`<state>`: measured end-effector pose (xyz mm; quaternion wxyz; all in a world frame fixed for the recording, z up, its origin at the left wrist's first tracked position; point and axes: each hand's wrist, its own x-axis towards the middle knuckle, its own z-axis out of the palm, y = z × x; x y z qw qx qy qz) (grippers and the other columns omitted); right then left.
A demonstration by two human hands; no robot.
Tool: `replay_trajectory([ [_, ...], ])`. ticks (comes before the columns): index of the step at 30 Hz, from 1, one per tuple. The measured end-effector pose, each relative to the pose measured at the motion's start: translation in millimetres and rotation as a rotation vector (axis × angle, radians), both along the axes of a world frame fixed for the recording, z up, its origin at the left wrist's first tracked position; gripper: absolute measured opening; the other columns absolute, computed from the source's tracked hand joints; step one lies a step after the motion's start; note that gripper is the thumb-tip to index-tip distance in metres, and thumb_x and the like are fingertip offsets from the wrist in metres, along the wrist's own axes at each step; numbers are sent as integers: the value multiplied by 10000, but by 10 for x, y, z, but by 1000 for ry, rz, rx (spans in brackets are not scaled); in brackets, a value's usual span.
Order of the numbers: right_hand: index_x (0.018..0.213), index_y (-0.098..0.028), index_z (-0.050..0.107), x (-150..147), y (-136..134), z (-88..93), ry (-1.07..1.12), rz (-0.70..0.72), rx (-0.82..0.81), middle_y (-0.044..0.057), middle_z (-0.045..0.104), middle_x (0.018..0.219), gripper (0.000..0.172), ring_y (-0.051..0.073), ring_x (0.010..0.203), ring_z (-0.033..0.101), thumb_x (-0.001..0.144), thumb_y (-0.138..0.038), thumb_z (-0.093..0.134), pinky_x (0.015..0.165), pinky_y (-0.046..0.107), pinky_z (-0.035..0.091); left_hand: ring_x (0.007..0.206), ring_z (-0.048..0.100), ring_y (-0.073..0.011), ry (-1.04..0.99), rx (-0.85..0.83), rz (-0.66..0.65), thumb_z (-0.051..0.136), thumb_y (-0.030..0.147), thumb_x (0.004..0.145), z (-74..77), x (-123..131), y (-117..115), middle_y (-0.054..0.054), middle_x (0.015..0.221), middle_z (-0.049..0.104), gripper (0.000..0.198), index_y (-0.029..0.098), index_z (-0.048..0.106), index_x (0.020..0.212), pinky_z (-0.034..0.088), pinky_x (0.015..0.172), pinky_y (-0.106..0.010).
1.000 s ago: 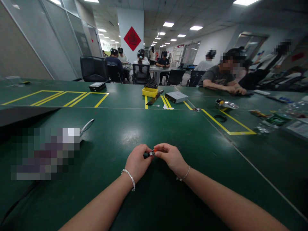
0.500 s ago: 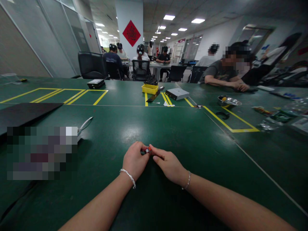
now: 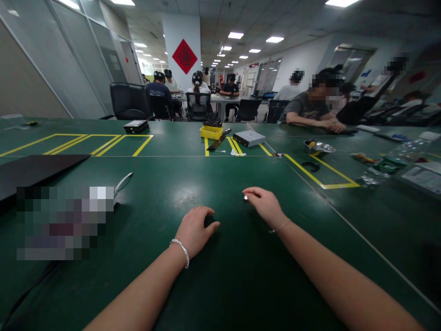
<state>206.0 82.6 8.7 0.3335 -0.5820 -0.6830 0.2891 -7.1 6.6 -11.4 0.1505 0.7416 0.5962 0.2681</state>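
Green tabletop (image 3: 234,285) runs wide around right hand (image 3: 265,204) pinching shiny piece (image 3: 245,198).

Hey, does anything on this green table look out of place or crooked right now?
Only small things. A black strip lies slanted across the yellow tape lines beside the yellow bin. The right hand pinches a tiny shiny piece; the left hand rests cupped on the table. Nothing looks spilled.

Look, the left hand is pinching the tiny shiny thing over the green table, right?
No, the right hand pinches the tiny shiny thing over the green table; the left hand lies curled on it. The head view shows this.
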Motion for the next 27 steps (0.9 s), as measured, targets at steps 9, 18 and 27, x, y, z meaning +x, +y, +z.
replay_trajectory([
  [9, 988, -185, 636, 1956, 354, -55, -650, -639, -115, 111, 599, 1031, 349, 242, 846, 552, 744, -274, 404, 677, 316, 400, 1050, 446, -217, 205, 50, -8, 487, 314, 774, -83, -128, 53, -57, 1092, 533, 256, 199, 532, 998, 326, 916, -364],
  [18, 1016, -200, 635, 2310, 240, -210, -574, -839, -277, 170, 558, 1077, 368, 344, 925, 521, 716, -268, 435, 639, 382, 422, 1066, 450, -213, 188, 47, -5, 455, 358, 791, -129, -164, 80, -47, 1109, 537, 261, 211, 555, 982, 337, 927, -372],
  [27, 1105, -67, 547, 1215, 301, 5, -703, -306, 459, 147, 525, 1152, 413, 224, 1102, 436, 821, -219, 288, 952, 391, 312, 1096, 432, -220, 245, 34, -1, 422, 381, 803, -88, -131, 63, -45, 1153, 523, 326, 226, 529, 1070, 338, 923, -386],
])
